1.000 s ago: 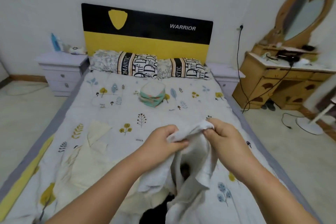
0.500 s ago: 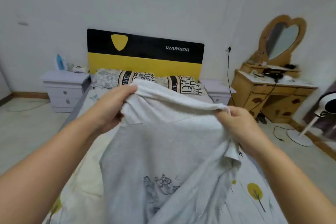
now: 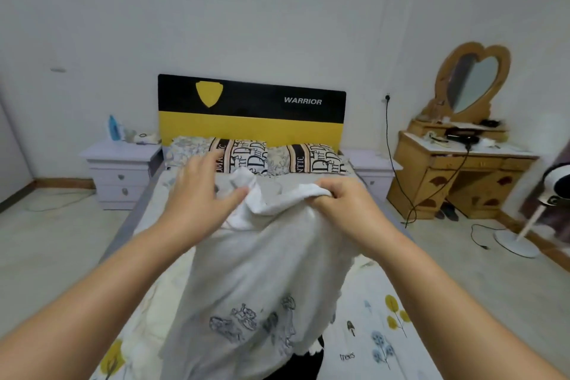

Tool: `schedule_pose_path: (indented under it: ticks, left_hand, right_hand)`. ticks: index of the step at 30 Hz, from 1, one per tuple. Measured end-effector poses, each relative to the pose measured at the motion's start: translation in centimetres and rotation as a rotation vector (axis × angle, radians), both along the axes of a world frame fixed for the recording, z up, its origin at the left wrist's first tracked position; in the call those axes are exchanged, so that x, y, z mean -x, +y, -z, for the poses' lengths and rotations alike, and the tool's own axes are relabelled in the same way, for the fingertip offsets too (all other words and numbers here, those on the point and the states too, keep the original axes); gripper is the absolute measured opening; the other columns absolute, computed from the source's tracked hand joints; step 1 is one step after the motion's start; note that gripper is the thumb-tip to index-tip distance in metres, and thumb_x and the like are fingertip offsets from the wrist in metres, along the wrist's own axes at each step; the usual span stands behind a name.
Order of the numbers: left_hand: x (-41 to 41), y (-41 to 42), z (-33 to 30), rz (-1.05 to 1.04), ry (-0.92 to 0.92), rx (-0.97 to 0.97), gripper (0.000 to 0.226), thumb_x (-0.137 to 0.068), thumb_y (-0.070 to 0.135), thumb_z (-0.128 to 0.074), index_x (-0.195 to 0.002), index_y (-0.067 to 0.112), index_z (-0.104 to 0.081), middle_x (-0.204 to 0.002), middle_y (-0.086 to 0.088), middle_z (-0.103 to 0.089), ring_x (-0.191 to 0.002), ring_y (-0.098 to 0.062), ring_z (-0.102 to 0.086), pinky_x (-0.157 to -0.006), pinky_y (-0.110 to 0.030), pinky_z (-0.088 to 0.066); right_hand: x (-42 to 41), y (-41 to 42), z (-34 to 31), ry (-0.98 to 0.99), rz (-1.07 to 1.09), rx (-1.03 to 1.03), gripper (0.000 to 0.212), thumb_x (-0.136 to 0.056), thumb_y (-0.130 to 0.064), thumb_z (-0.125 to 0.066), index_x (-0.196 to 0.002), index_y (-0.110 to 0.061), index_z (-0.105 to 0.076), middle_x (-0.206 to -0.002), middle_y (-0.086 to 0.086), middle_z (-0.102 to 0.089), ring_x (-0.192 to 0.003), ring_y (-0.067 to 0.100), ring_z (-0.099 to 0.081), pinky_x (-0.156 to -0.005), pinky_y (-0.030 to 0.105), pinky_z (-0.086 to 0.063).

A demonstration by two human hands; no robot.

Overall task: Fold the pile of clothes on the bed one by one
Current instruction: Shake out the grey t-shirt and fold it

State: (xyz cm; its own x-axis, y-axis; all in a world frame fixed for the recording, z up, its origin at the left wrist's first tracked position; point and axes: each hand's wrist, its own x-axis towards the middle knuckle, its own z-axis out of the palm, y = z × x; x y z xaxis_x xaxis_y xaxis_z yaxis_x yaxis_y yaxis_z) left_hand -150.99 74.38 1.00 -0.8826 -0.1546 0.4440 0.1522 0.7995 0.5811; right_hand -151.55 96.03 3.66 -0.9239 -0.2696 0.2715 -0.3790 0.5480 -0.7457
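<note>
My right hand (image 3: 345, 203) pinches the white printed T-shirt (image 3: 262, 271) held above the bed (image 3: 385, 333); my left hand (image 3: 197, 194) is spread, fingers loose. One-sided grip risks the shirt sagging, bunching.

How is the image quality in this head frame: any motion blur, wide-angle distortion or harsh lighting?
Head view: the left hand is motion-smeared; the right hand gripping the white printed shirt is sharper. Wide-angle bending stretches the forearms and tilts the walls. Light is soft and even, without glare.

Two white nightstands (image 3: 121, 168) flank the headboard (image 3: 251, 114); a wooden dresser (image 3: 456, 176) stands nearby.
</note>
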Motion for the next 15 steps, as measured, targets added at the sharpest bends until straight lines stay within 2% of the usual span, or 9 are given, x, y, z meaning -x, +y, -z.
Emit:
schedule_pose_path:
  ticks: [1,3,4,5,6,8,9,12,15]
  left_hand:
    - [-0.4,0.7,-0.1,0.135,0.018,0.007,0.08,-0.075,0.044,-0.067,-0.142,0.032,-0.025,-0.14,0.002,-0.035,-0.13,-0.014,-0.031,-0.104,-0.036,-0.032]
    - [-1.2,2.4,-0.8,0.364,-0.032,-0.056,0.098,-0.065,0.043,-0.076,-0.143,0.042,-0.016,-0.141,0.015,-0.032,-0.13,-0.003,-0.027,-0.104,-0.026,-0.026]
    - [-1.2,2.9,-1.0,0.445,-0.088,-0.156,0.094,-0.065,0.036,-0.079,-0.141,0.041,-0.024,-0.133,0.017,-0.044,-0.125,-0.002,-0.037,-0.099,-0.022,-0.032]
    - [-1.0,3.2,-1.2,0.518,-0.146,-0.286,0.077,-0.067,0.027,-0.079,-0.133,0.036,-0.04,-0.12,0.014,-0.057,-0.116,-0.005,-0.051,-0.092,-0.021,-0.041]
    - [-0.9,3.4,-1.5,0.569,-0.182,-0.388,0.054,-0.071,0.018,-0.076,-0.12,0.029,-0.055,-0.106,0.008,-0.067,-0.103,-0.01,-0.061,-0.084,-0.024,-0.05]
    - [-0.5,3.6,-1.8,0.579,-0.2,-0.432,0.018,-0.08,0.01,-0.068,-0.097,0.015,-0.068,-0.094,-0.007,-0.071,-0.089,-0.014,-0.067,-0.081,-0.036,-0.053]
    - [-0.5,3.6,-1.9,0.575,-0.205,-0.423,0.012,-0.083,0.01,-0.064,-0.094,0.011,-0.069,-0.095,-0.01,-0.071,-0.087,-0.014,-0.067,-0.082,-0.038,-0.053]
    - [-0.4,3.9,-2.1,0.611,-0.207,-0.474,0.018,-0.088,0.004,-0.057,-0.093,0.014,-0.07,-0.094,-0.01,-0.071,-0.09,-0.019,-0.065,-0.083,-0.035,-0.05]
    - [-0.3,4.4,-2.5,0.635,-0.208,-0.623,0.013,-0.083,0.01,-0.058,-0.081,0.019,-0.066,-0.082,-0.002,-0.068,-0.08,-0.016,-0.062,-0.073,-0.027,-0.048]
  right_hand:
    - [-0.1,-1.2,-0.7,0.034,-0.021,-0.032,0.02,-0.086,-0.014,-0.058,-0.068,-0.005,-0.058,-0.063,0.001,-0.05,-0.057,0.009,-0.042,-0.047,0.018,-0.028]
    - [-0.3,-3.3,-2.0,0.072,-0.021,-0.075,0.027,-0.082,-0.02,-0.066,-0.06,-0.016,-0.05,-0.06,-0.003,-0.047,-0.056,0.009,-0.04,-0.049,0.022,-0.03]
    - [-0.5,-4.2,-2.5,0.086,-0.008,-0.083,0.031,-0.08,-0.022,-0.068,-0.06,-0.019,-0.045,-0.06,-0.004,-0.046,-0.057,0.01,-0.04,-0.052,0.026,-0.03]
    - [-0.5,-4.8,-2.8,0.103,0.011,-0.082,0.032,-0.079,-0.022,-0.07,-0.06,-0.019,-0.044,-0.06,-0.004,-0.046,-0.058,0.011,-0.041,-0.053,0.029,-0.031]
    - [-0.6,-5.0,-3.1,0.123,0.028,-0.071,0.03,-0.078,-0.022,-0.07,-0.063,-0.017,-0.045,-0.061,-0.004,-0.047,-0.06,0.013,-0.043,-0.055,0.03,-0.032]
    - [-0.7,-4.6,-3.2,0.14,0.053,0.002,0.023,-0.076,-0.022,-0.072,-0.07,-0.016,-0.052,-0.065,-0.003,-0.05,-0.063,0.014,-0.046,-0.056,0.029,-0.036]
    - [-0.8,-4.0,-3.0,0.124,0.057,0.047,0.021,-0.074,-0.024,-0.074,-0.073,-0.018,-0.054,-0.065,-0.003,-0.05,-0.061,0.013,-0.046,-0.053,0.026,-0.035]
    - [-1.3,-1.2,-1.7,-0.035,-0.015,0.112,0.025,-0.072,-0.024,-0.078,-0.09,-0.023,-0.061,-0.066,-0.002,-0.053,-0.057,0.009,-0.047,-0.051,0.02,-0.036]
    - [-1.8,1.3,1.2,-0.253,-0.181,0.137,0.022,-0.074,-0.008,-0.076,-0.091,-0.016,-0.065,-0.079,0.012,-0.064,-0.07,0.012,-0.058,-0.066,0.025,-0.05]
